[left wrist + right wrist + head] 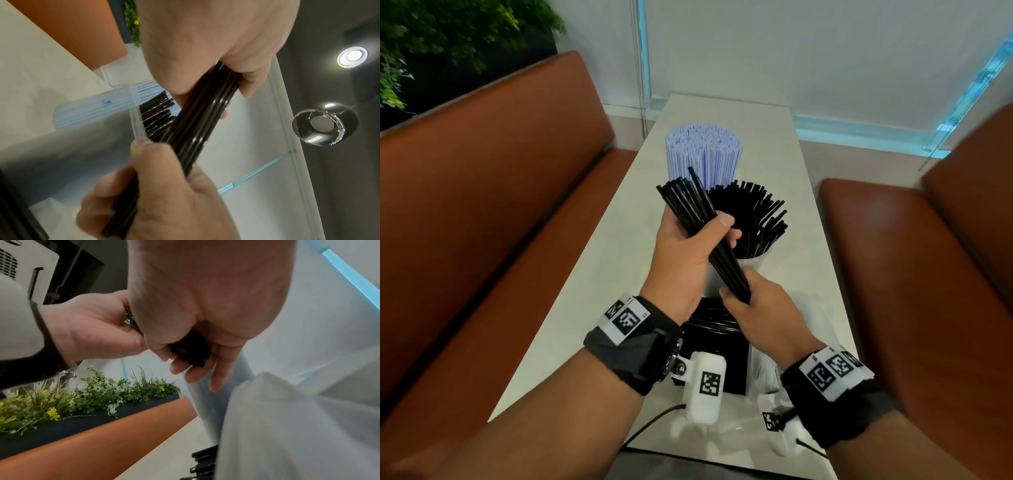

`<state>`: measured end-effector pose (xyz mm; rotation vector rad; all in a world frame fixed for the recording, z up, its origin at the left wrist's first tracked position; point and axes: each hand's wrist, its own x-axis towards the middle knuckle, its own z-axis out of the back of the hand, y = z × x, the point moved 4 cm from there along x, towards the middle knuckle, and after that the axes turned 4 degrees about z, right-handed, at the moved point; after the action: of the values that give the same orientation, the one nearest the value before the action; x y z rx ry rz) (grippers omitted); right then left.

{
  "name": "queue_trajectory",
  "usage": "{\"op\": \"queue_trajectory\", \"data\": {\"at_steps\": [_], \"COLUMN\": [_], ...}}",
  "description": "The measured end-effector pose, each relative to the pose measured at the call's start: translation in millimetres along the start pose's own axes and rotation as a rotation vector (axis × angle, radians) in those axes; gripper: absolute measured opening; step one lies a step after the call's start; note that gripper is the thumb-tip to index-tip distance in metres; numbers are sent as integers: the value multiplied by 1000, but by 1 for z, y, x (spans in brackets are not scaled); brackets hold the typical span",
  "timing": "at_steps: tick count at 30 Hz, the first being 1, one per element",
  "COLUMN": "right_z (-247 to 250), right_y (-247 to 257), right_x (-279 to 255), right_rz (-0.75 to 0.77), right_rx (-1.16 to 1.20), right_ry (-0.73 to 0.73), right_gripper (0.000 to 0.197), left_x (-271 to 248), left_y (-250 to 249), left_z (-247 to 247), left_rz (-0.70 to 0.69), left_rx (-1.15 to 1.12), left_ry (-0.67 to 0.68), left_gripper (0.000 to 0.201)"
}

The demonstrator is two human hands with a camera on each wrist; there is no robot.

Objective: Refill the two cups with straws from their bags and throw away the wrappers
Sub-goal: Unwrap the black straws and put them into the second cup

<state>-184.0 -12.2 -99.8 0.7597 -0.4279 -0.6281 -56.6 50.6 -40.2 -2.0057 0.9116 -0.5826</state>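
Note:
Both hands hold one bundle of black straws [698, 219] tilted above the table. My left hand [688, 246] grips its middle, and my right hand [753, 301] grips its lower end. In the left wrist view the black straw bundle [197, 129] runs between both hands. Just behind it stands a clear cup [751, 267] with black straws [756, 216] fanned out inside. Farther back a cup packed with blue-and-white straws [703, 154] stands upright. Under my wrists lies the bag of black straws [717, 349], and clear plastic wrapping [822, 318] lies at its right.
The narrow white table [592, 274] runs away from me toward a window. Brown bench seats [482, 205] flank it on both sides. Green plants [431, 44] stand behind the left bench.

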Motion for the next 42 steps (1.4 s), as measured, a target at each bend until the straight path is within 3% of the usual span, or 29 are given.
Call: {"op": "queue_trajectory", "data": {"at_steps": [4,7,8,14,17,21,25,32,34,37,38,40,42], "right_z": [1,17,23,37,34,30,26,26,26,26,26,25,25], "right_y": [0,-10,-15,-36,-39,-43,-48,-49,-49,-50,-50,-50,-50], "right_x": [3,7,9,35,47,48,47,46,46,46,47,47,47], "right_rz": [8,19,18,-132,-101,-27,1,32,33,25,21,13,18], "right_rx": [-123,-199,-242,-442,-409,-365,-352,-329,-328,-332,-334,-337,-323], "right_ry": [42,55,54,66,74,39,11,-2,-4,7,10,14,6], "right_gripper": [18,61,68,38,22,27,28,29,30,30,30,29,28], "left_x": [4,25,34,66,74,74,69,69,65,64,64,62,60], "left_y": [-8,-31,-39,-45,-46,-41,-27,8,12,-3,-8,-14,-2], "left_z": [-7,-3,0,-6,-8,-5,-1,4,5,5,4,-6,-17], "left_rz": [-17,-97,-121,-104,-151,-238,-284,-101,-44,-119,-175,-290,-364], "left_rx": [114,120,109,65,20,127,458,1011,1024,965,944,1003,1323], "left_ry": [78,5,-27,-136,-223,-274,-242,-22,50,32,14,51,238], "left_gripper": [12,16,16,17,17,15,14,17,36,97,105,102,87]}}
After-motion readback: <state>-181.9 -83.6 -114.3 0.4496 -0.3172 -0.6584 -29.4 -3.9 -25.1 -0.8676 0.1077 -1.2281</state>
